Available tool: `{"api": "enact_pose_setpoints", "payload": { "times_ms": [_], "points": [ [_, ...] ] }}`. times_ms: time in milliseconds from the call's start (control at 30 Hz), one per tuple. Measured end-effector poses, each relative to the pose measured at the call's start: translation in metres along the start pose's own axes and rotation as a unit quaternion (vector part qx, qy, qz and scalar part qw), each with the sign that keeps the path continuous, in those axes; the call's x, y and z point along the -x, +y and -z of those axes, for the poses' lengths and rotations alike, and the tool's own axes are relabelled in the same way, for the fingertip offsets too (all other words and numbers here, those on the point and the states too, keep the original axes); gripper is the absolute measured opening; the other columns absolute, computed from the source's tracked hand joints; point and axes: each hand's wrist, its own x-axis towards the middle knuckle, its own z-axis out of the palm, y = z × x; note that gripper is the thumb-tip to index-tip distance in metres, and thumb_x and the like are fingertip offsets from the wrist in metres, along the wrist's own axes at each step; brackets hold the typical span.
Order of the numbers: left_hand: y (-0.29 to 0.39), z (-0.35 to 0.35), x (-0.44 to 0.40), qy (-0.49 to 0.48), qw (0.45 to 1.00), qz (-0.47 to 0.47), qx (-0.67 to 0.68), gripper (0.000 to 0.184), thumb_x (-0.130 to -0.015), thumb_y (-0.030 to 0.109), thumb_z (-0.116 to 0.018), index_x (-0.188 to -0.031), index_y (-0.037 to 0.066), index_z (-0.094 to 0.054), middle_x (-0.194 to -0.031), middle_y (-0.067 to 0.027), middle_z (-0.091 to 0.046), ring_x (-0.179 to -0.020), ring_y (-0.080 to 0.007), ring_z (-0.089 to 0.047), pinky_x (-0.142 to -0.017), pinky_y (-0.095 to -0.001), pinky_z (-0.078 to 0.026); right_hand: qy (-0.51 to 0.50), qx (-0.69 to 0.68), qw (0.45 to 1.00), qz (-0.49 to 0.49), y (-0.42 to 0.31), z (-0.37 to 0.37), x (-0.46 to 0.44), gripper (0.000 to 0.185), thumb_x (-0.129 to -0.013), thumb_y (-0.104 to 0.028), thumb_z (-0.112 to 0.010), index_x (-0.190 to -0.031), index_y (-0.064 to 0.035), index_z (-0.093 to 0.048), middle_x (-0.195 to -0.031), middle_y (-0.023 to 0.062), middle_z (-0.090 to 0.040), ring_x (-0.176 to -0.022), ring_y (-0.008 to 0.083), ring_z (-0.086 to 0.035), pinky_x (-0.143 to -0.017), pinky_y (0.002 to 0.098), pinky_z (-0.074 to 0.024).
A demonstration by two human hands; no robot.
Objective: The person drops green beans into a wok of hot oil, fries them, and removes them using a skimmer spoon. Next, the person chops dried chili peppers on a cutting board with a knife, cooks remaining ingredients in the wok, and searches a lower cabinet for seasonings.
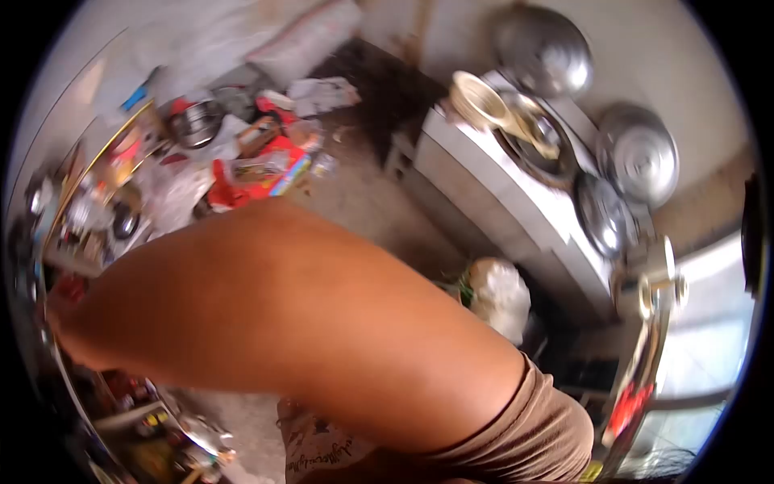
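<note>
My right arm, in a short brown sleeve, reaches across the view to the left edge. There my right hand [68, 335] is small, blurred and mostly turned away, at a crowded shelf [129, 415]. Its fingers do not show clearly, so I cannot make out whether it holds anything. A small red object [71, 286] lies right beside the hand. Just above are a dark round bowl or pan [126, 219] and other small kitchen items. My left hand is out of view.
A white-topped counter [516, 202] at the right bears a beige ladle-like strainer [480, 101], a wok [556, 165] and metal lids. Large round lids [641, 157] lean on the wall. A white plastic bag [500, 298] stands below. Red packages [258, 173] and a metal pot [196, 123] lie across the floor.
</note>
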Motion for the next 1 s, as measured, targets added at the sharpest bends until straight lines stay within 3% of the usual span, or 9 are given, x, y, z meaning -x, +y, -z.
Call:
{"api": "enact_pose_setpoints", "payload": {
  "times_ms": [100,167,200,267,400,633,833,867,1000],
  "points": [
    [-0.064,-0.044,0.048,0.031,0.996,0.060,0.059,0.048,-0.087,0.049,-0.046,-0.090,0.004,-0.064,-0.088,-0.0191,-0.065,-0.082,-0.0376,-0.062,-0.069,-0.0446,-0.047,-0.059,-0.053,0.991,0.104,-0.071,0.003,-0.086,0.006,-0.068,-0.017,-0.064,-0.066,-0.0138,-0.069,-0.075,0.0077,-0.068,-0.067,0.0220,-0.066,-0.055,0.0410,-0.0499],
    [-0.078,-0.057,0.069,0.021,0.992,0.040,0.119,0.052,-0.087,0.052,-0.046,-0.086,0.003,-0.063,-0.087,-0.0211,-0.064,-0.082,-0.0385,-0.061,-0.070,-0.0455,-0.045,-0.298,-0.114,0.917,0.240,-0.084,0.026,-0.084,0.007,-0.078,-0.013,-0.055,-0.084,-0.0102,-0.052,-0.088,0.0043,-0.057,-0.084,0.0189,-0.057,-0.062,0.0291,-0.0440],
    [-0.073,-0.055,0.080,0.029,0.984,0.051,0.170,0.050,-0.087,0.050,-0.046,-0.086,0.003,-0.064,-0.087,-0.0207,-0.064,-0.083,-0.0383,-0.061,-0.072,-0.0456,-0.045,-0.165,-0.203,0.929,0.262,-0.108,-0.046,-0.066,0.018,-0.078,-0.020,-0.062,-0.091,-0.0088,-0.054,-0.082,0.0053,-0.055,-0.080,0.0222,-0.057,-0.063,0.0332,-0.0457],
    [-0.060,-0.042,0.096,0.056,0.973,0.043,0.220,0.049,-0.088,0.049,-0.045,-0.088,0.005,-0.065,-0.089,-0.0200,-0.065,-0.087,-0.0381,-0.060,-0.076,-0.0448,-0.045,-0.221,-0.312,0.890,0.249,-0.121,-0.109,-0.041,0.035,-0.085,-0.032,-0.062,-0.114,-0.0132,-0.057,-0.084,0.0070,-0.057,-0.082,0.0260,-0.060,-0.066,0.0403,-0.0494],
    [-0.090,-0.051,0.092,0.069,0.955,0.089,0.275,0.052,-0.089,0.052,-0.042,-0.100,0.006,-0.063,-0.100,-0.0193,-0.063,-0.096,-0.0377,-0.059,-0.083,-0.0436,-0.045,-0.354,-0.299,0.872,0.159,-0.119,-0.221,-0.033,0.039,-0.084,-0.037,-0.062,-0.116,-0.0132,-0.060,-0.095,0.0076,-0.062,-0.084,0.0273,-0.064,-0.071,0.0397,-0.0519],
    [-0.224,-0.048,0.034,0.013,0.932,0.262,0.250,0.062,-0.090,0.058,-0.037,-0.122,0.009,-0.059,-0.120,-0.0182,-0.059,-0.111,-0.0371,-0.056,-0.095,-0.0414,-0.043,-0.288,-0.387,0.867,0.123,-0.075,-0.334,-0.176,0.040,-0.085,-0.037,-0.062,-0.116,-0.0114,-0.060,-0.103,0.0092,-0.063,-0.089,0.0305,-0.063,-0.074,0.0401,-0.0512],
    [-0.220,0.115,0.026,0.251,0.780,0.402,0.408,0.063,-0.089,0.059,-0.040,-0.115,0.005,-0.063,-0.113,-0.0216,-0.062,-0.111,-0.0378,-0.056,-0.096,-0.0426,-0.042,-0.203,-0.415,0.865,0.196,-0.067,-0.377,-0.381,0.034,-0.084,-0.029,-0.065,-0.112,-0.0099,-0.062,-0.098,0.0085,-0.064,-0.087,0.0287,-0.064,-0.074,0.0388,-0.0518],
    [-0.216,0.131,0.021,0.343,0.686,0.440,0.466,0.061,-0.089,0.057,-0.042,-0.107,0.003,-0.065,-0.106,-0.0234,-0.064,-0.108,-0.0371,-0.058,-0.094,-0.0432,-0.044,-0.197,-0.414,0.865,0.206,-0.071,-0.386,-0.415,0.034,-0.084,-0.029,-0.065,-0.112,-0.0099,-0.062,-0.098,0.0085,-0.064,-0.087,0.0287,-0.064,-0.073,0.0387,-0.0519],
    [-0.253,0.209,0.035,0.348,0.637,0.438,0.530,0.057,-0.090,0.054,-0.042,-0.100,0.004,-0.068,-0.106,-0.0225,-0.063,-0.105,-0.0378,-0.058,-0.091,-0.0428,-0.046,-0.177,-0.406,0.863,0.242,-0.092,-0.413,-0.533,0.033,-0.084,-0.028,-0.065,-0.111,-0.0096,-0.062,-0.099,0.0078,-0.063,-0.087,0.0284,-0.064,-0.074,0.0385,-0.0518]
  ]
}}
